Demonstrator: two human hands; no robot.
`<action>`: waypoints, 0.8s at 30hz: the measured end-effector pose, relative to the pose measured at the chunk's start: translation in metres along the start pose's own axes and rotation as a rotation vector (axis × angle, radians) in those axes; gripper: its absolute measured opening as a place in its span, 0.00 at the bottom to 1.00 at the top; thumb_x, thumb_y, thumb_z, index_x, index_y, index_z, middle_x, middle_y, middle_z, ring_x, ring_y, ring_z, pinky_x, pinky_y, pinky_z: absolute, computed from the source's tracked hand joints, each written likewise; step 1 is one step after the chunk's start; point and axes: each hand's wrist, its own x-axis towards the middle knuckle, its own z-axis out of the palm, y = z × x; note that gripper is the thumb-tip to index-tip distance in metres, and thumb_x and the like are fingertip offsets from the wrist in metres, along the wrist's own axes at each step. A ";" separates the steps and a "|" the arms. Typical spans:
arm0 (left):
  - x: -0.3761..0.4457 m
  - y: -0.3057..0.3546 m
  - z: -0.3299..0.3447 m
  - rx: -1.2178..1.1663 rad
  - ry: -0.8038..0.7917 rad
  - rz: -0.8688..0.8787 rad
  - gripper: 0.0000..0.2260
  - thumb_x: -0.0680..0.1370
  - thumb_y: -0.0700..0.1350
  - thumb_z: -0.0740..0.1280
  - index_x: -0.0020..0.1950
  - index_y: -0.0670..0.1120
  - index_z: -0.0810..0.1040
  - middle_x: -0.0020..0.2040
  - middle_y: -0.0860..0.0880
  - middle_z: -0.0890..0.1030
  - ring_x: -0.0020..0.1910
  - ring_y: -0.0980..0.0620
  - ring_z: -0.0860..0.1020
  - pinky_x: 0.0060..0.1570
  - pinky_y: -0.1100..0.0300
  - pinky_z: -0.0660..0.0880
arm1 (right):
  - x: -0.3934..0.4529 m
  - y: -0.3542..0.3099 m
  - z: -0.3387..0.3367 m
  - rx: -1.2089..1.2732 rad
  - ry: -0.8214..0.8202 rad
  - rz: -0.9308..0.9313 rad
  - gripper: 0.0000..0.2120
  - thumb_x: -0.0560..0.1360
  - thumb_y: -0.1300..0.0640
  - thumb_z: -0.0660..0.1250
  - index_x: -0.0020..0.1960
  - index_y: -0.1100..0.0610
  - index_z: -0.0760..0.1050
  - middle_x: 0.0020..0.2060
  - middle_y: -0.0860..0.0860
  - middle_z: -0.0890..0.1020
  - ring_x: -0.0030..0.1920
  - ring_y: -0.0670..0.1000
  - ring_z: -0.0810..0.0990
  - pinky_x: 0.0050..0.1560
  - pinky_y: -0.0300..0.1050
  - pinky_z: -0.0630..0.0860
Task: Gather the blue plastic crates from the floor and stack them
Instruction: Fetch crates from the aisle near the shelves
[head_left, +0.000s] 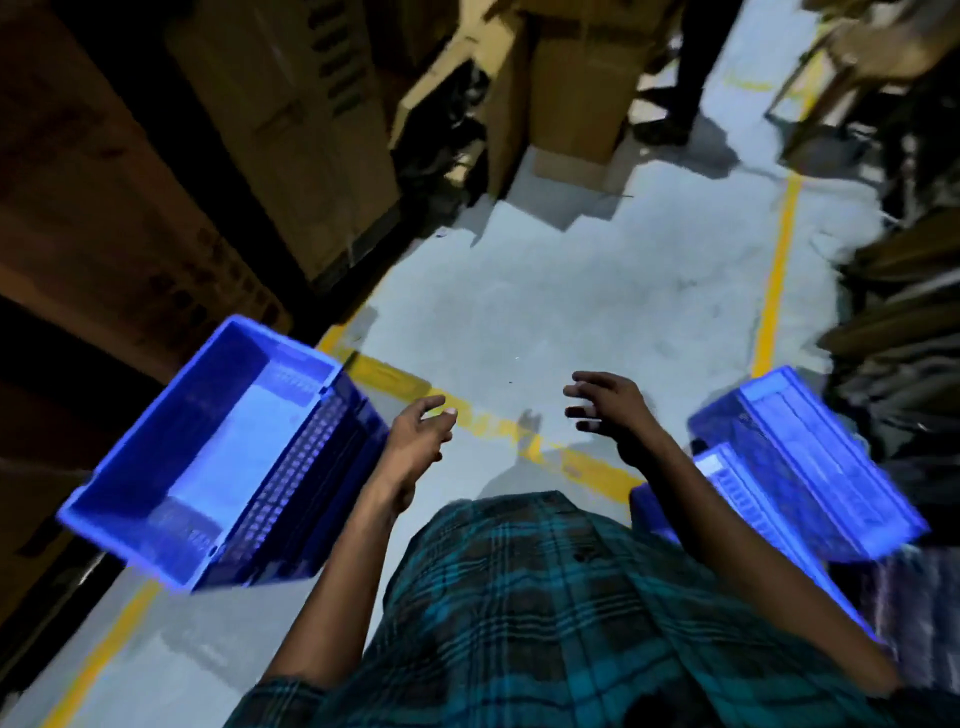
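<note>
Holding our left hand (415, 441) and right hand (608, 410) spread, empty, between blue crates (218, 457): stiff, light-looking, best gripped by rims.

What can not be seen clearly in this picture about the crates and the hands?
Head view only:
- Right crates: lower part hidden behind the right forearm; their number is unclear.
- Left crate: its underside is hidden, so whether it tops a stack is unclear.
- Left hand, right hand: blurred, holding nothing.

A single wide-angle camera on the person's head looks steeply forward and down, close over both forearms, onto the floor (571, 291), with bent, stretched edges.
</note>
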 end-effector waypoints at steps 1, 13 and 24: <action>0.009 0.009 0.011 0.038 -0.051 0.010 0.15 0.80 0.48 0.65 0.67 0.50 0.72 0.55 0.48 0.81 0.56 0.49 0.80 0.57 0.47 0.76 | 0.003 0.002 -0.014 0.037 0.048 0.011 0.13 0.76 0.60 0.68 0.60 0.57 0.78 0.54 0.57 0.84 0.42 0.56 0.83 0.44 0.48 0.76; 0.124 0.080 0.143 0.518 -0.631 0.035 0.18 0.80 0.51 0.66 0.68 0.48 0.73 0.57 0.43 0.81 0.52 0.47 0.80 0.48 0.52 0.75 | 0.001 0.034 -0.121 0.506 0.685 0.169 0.09 0.78 0.60 0.63 0.57 0.59 0.76 0.44 0.54 0.81 0.35 0.54 0.77 0.32 0.41 0.68; 0.155 0.111 0.280 0.803 -1.064 0.132 0.21 0.74 0.52 0.70 0.65 0.45 0.74 0.55 0.40 0.82 0.44 0.49 0.79 0.39 0.58 0.72 | -0.059 0.101 -0.129 0.815 1.046 0.323 0.11 0.80 0.56 0.62 0.62 0.55 0.75 0.56 0.54 0.83 0.43 0.54 0.83 0.39 0.45 0.77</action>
